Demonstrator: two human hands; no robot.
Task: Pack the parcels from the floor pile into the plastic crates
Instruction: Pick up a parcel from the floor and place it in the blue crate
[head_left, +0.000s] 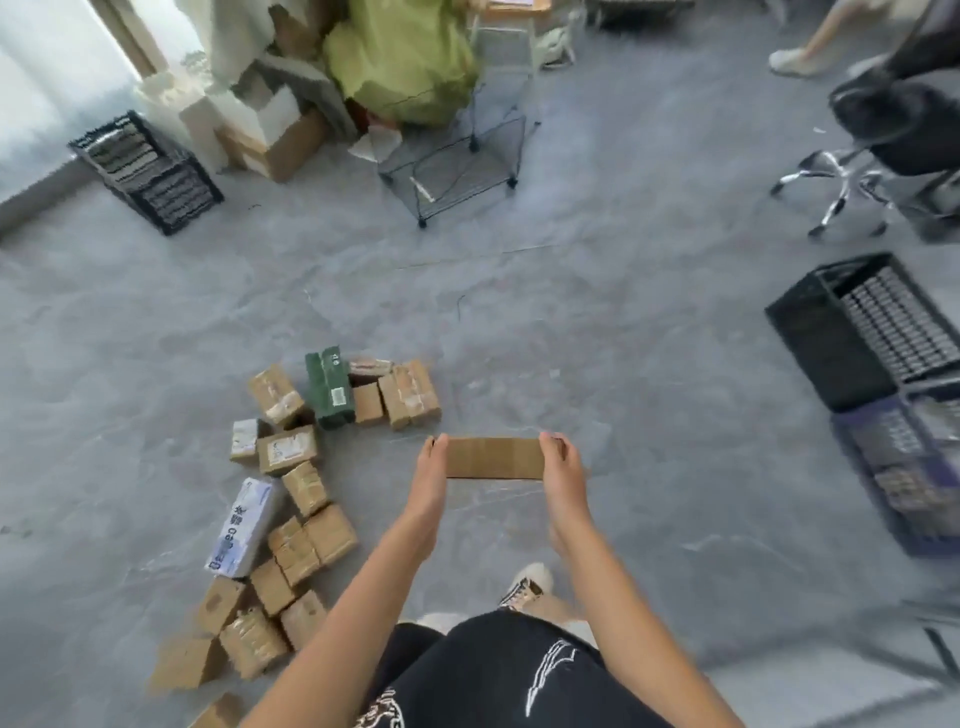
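Nearest, both arms reach forward. The left hand (430, 470) and right hand (561, 467) clamp opposite ends of one brown parcel (492, 457), held clear above the grey floor (597, 291). The floor pile (283, 499) lies just left of it, many cartons unpacked (a green box (328, 387) among them). Farther right stand the plastic crates (872, 374), well apart from the parcel. Judged step: carrying after pickup. The next move calls for a swing rightward and a level lowering into a crate.
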